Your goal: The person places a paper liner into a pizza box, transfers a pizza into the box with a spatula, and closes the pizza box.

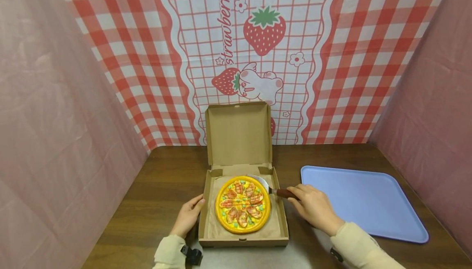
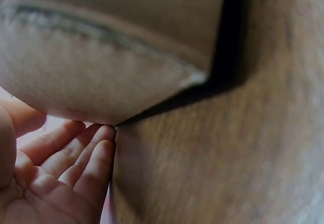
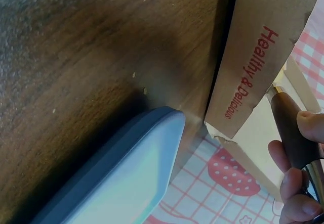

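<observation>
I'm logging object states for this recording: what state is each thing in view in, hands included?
Pizza box: open, on the table.
Lid: raised at the box's far side.
Pizza: whole, inside the box.
Server: held by its handle, blade at the pizza's far right edge, partly hidden.
Tray: flat, right of the box.
Left hand: fingers extended, touching the box's side.
Right hand: gripping the server's handle.

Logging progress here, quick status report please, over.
Left hand touching side of box. Right hand gripping spatula handle. Pizza in open box, blade at edge. Box walls surround it.
</observation>
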`<state>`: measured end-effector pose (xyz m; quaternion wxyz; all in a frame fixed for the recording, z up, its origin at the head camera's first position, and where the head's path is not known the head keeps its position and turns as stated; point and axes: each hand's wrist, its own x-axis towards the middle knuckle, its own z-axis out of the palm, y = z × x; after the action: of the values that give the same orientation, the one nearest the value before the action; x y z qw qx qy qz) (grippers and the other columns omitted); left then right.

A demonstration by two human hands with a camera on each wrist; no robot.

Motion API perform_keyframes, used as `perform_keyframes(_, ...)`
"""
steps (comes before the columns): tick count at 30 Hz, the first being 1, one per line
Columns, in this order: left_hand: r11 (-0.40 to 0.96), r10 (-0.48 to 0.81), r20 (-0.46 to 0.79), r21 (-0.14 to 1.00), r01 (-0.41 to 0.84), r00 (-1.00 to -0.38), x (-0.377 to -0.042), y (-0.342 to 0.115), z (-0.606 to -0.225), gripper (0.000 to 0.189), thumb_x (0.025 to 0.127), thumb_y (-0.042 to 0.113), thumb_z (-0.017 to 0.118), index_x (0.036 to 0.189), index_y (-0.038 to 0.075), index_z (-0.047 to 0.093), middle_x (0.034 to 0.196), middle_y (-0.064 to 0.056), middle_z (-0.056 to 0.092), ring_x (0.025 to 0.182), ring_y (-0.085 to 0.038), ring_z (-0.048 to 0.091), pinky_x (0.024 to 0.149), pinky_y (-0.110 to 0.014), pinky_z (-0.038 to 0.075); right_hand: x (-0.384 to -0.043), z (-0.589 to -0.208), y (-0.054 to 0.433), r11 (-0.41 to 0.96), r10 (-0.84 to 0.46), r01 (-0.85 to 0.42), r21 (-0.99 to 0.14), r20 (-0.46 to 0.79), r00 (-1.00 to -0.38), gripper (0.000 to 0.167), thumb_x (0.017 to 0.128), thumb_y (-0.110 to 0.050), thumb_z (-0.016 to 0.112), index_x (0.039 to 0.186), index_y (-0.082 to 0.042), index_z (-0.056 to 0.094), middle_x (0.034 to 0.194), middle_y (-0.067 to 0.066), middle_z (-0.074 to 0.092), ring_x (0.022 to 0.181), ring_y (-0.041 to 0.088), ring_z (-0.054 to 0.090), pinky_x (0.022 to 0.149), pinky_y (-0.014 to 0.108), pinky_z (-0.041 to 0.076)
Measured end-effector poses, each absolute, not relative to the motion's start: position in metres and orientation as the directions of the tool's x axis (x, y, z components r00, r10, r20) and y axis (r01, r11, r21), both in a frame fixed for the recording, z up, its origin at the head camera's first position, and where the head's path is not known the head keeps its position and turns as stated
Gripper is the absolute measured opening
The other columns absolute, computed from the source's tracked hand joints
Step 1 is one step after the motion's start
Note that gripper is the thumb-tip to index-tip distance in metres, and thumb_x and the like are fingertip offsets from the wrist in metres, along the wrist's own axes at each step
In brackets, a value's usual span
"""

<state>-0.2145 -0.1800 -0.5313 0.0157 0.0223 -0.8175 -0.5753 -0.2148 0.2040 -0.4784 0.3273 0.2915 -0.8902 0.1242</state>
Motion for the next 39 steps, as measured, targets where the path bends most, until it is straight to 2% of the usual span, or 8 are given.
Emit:
perform_keyframes(5, 0.333, -0.048, -0.006, 0.943, -0.021, -0.999, -0.2145, -0.1801, -0.5315, 0.044, 0.102, 0.02, 0.052, 0.136, -0.007, 0.053, 0.139, -0.027, 0.053, 0.134, -0.042, 0.046, 0.11, -0.055, 0.038, -0.2176, -0.4794, 0.2055, 0.809, -0.421, -0.587, -0.025, 0.671, -0.61, 0.03, 0.072, -0.016, 0.084, 0.098, -0.005, 0.074, 0.084, 0.005, 0.071, 0.072, 0.02, 0.064, 0.057, 0.037, 0.053)
perform_keyframes(12, 0.332, -0.041, -0.007, 0.943, -0.021, -0.999, -0.2144, -0.1805, -0.5314, 0.042, 0.102, 0.018, 0.052, 0.136, -0.007, 0.053, 0.139, -0.027, 0.053, 0.133, -0.042, 0.046, 0.11, -0.055, 0.038, -0.2186, -0.4791, 0.2072, 0.811, -0.415, -0.585, -0.03, 0.675, -0.61, 0.03, 0.071, -0.015, 0.085, 0.098, -0.006, 0.074, 0.08, 0.002, 0.07, 0.066, 0.016, 0.058, 0.053, 0.032, 0.048)
perform_keyframes(24, 0.327, -0.043, 0.001, 0.945, -0.013, -0.999, -0.2136, -0.18, -0.5313, 0.042, 0.102, 0.017, 0.052, 0.135, -0.008, 0.053, 0.138, -0.028, 0.054, 0.132, -0.042, 0.047, 0.11, -0.055, 0.038, -0.218, -0.4791, 0.2093, 0.811, -0.423, -0.585, -0.019, 0.673, -0.607, 0.031, 0.071, -0.015, 0.085, 0.1, -0.007, 0.075, 0.085, 0.001, 0.071, 0.069, 0.016, 0.06, 0.056, 0.033, 0.05)
perform_keyframes(31, 0.329, -0.046, -0.004, 0.944, -0.019, -0.999, -0.2134, -0.1794, -0.5298, 0.042, 0.102, 0.017, 0.052, 0.135, -0.008, 0.053, 0.139, -0.027, 0.054, 0.133, -0.042, 0.047, 0.11, -0.055, 0.038, -0.217, -0.4801, 0.2101, 0.81, -0.419, -0.586, -0.016, 0.683, -0.598, 0.034, 0.071, -0.014, 0.084, 0.102, -0.006, 0.075, 0.087, 0.005, 0.072, 0.073, 0.02, 0.063, 0.059, 0.037, 0.053)
perform_keyframes(39, 0.324, -0.039, -0.004, 0.946, -0.017, -0.999, -0.2137, -0.1793, -0.53, 0.042, 0.102, 0.017, 0.051, 0.136, -0.009, 0.051, 0.139, -0.028, 0.053, 0.133, -0.043, 0.047, 0.11, -0.055, 0.038, -0.2184, -0.4797, 0.2118, 0.832, -0.377, -0.553, -0.037, 0.693, -0.614, 0.036, 0.071, -0.014, 0.084, 0.104, -0.005, 0.074, 0.087, 0.006, 0.071, 0.074, 0.021, 0.063, 0.057, 0.038, 0.053)
